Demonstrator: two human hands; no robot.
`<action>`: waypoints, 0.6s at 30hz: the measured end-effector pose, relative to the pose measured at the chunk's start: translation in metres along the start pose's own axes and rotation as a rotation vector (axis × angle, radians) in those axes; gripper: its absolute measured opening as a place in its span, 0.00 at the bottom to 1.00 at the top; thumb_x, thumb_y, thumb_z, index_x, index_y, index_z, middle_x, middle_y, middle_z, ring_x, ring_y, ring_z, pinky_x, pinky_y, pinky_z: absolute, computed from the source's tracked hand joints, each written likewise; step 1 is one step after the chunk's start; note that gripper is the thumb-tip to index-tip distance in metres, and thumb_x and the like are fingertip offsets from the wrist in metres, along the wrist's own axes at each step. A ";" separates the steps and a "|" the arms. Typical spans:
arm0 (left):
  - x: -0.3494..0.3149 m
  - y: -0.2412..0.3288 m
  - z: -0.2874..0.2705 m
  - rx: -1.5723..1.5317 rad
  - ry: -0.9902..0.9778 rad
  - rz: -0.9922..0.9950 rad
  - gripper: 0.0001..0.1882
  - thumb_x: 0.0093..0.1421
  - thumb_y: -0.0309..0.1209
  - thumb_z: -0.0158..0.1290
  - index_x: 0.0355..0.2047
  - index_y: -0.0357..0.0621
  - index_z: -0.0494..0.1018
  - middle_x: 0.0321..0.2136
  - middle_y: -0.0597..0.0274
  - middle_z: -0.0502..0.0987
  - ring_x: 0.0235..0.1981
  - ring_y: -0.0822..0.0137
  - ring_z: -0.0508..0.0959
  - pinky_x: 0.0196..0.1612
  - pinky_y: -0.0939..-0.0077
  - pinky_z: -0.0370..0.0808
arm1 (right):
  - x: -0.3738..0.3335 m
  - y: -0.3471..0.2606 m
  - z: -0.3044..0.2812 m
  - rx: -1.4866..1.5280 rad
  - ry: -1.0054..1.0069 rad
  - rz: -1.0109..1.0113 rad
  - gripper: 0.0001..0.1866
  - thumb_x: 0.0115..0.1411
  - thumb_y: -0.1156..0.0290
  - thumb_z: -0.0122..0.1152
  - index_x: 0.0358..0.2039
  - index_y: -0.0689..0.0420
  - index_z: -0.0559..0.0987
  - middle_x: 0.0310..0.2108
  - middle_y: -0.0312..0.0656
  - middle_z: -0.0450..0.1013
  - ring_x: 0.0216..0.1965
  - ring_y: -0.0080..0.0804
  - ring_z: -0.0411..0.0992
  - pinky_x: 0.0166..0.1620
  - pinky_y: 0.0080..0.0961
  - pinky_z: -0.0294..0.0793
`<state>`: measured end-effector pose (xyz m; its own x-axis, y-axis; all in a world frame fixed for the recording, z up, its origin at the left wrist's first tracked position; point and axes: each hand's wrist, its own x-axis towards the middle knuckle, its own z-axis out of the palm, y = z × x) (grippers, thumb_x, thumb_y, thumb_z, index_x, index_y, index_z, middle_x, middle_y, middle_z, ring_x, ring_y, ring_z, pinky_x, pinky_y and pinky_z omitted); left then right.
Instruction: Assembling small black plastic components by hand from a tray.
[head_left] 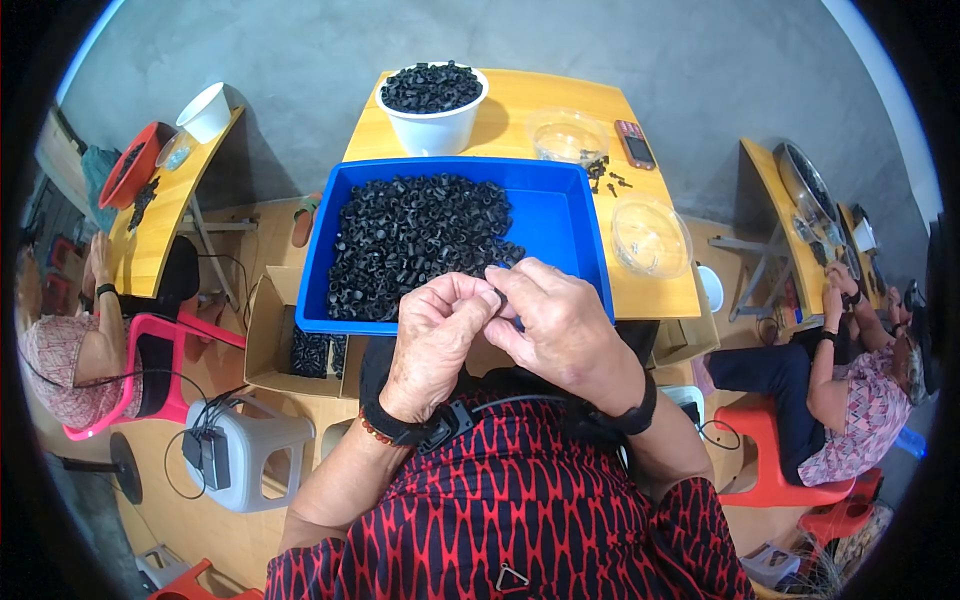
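In the head view, the left hand [437, 325] and the right hand [560, 318] meet above the near rim of a blue tray [555, 225], thumbs and fingers drawn together so that their tips pinch a small dark piece [502, 300], most of which is hidden by the fingers. A dark band [395, 428] with a beaded bracelet [374, 427] circles the left wrist, and another dark band [641, 405] the right. The tray sits on a yellow counter [610, 98]; a heap of small black parts [410, 250] fills its left and middle, leaving blue bottom bare at the right. Behind the tray stands a white bucket [435, 133], heaped with more black parts [432, 88]. To the right are a clear bowl [568, 135], a red phone [635, 145], some scattered black pieces [605, 178] and, nearer, a second clear bowl [650, 236]. Low at the left, a cardboard box [268, 340] holds further dark parts [316, 352]. Farther left, a person [75, 365] sits on a pink chair [152, 372] at another counter [168, 232], where a red basin [135, 165] stands; on the right, a person in a patterned top [855, 425] sits on a red stool [748, 448], hands at a third counter [782, 235].
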<state>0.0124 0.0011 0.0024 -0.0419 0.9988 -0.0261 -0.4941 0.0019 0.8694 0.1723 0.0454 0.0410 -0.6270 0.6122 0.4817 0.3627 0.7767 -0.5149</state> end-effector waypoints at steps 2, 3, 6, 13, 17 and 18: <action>0.000 -0.001 -0.001 -0.018 -0.006 -0.001 0.04 0.65 0.24 0.53 0.36 0.34 0.76 0.32 0.59 0.81 0.32 0.74 0.80 0.38 0.79 0.78 | 0.000 -0.003 -0.001 -0.094 -0.020 -0.013 0.24 0.49 0.72 0.70 0.46 0.65 0.76 0.34 0.48 0.72 0.33 0.46 0.76 0.35 0.35 0.76; 0.000 -0.002 -0.001 -0.035 -0.012 -0.005 0.05 0.65 0.24 0.53 0.36 0.34 0.76 0.32 0.59 0.81 0.32 0.75 0.80 0.38 0.79 0.78 | -0.001 -0.003 0.000 -0.093 -0.020 -0.015 0.24 0.49 0.72 0.70 0.46 0.65 0.76 0.34 0.48 0.72 0.33 0.46 0.76 0.35 0.35 0.76; 0.000 0.003 -0.001 -0.033 0.018 -0.057 0.05 0.65 0.24 0.54 0.36 0.35 0.77 0.32 0.60 0.81 0.32 0.76 0.79 0.37 0.80 0.77 | -0.003 0.001 0.003 -0.072 -0.004 0.014 0.24 0.49 0.72 0.70 0.47 0.66 0.75 0.34 0.49 0.72 0.35 0.46 0.76 0.36 0.35 0.77; -0.001 0.000 -0.008 0.047 -0.045 -0.071 0.04 0.63 0.24 0.56 0.35 0.35 0.78 0.29 0.63 0.81 0.28 0.78 0.77 0.34 0.84 0.75 | -0.006 0.001 0.003 -0.092 -0.009 -0.019 0.26 0.51 0.74 0.68 0.50 0.68 0.73 0.36 0.51 0.72 0.35 0.47 0.75 0.37 0.35 0.77; -0.001 -0.007 -0.006 0.191 -0.014 0.053 0.03 0.63 0.23 0.57 0.34 0.35 0.78 0.28 0.65 0.80 0.28 0.80 0.76 0.33 0.85 0.74 | -0.010 0.006 0.009 -0.160 0.011 -0.062 0.26 0.51 0.75 0.67 0.51 0.70 0.72 0.36 0.52 0.72 0.36 0.46 0.75 0.38 0.34 0.77; -0.001 -0.008 -0.006 0.236 -0.002 0.097 0.03 0.62 0.23 0.57 0.34 0.35 0.78 0.28 0.65 0.80 0.28 0.80 0.76 0.33 0.85 0.74 | -0.010 0.007 0.011 -0.160 0.011 -0.061 0.26 0.51 0.75 0.67 0.51 0.70 0.72 0.36 0.52 0.72 0.36 0.46 0.75 0.38 0.34 0.77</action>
<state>0.0113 -0.0001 -0.0075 -0.0778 0.9949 0.0636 -0.2712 -0.0825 0.9590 0.1731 0.0428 0.0245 -0.6442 0.5642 0.5165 0.4302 0.8255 -0.3652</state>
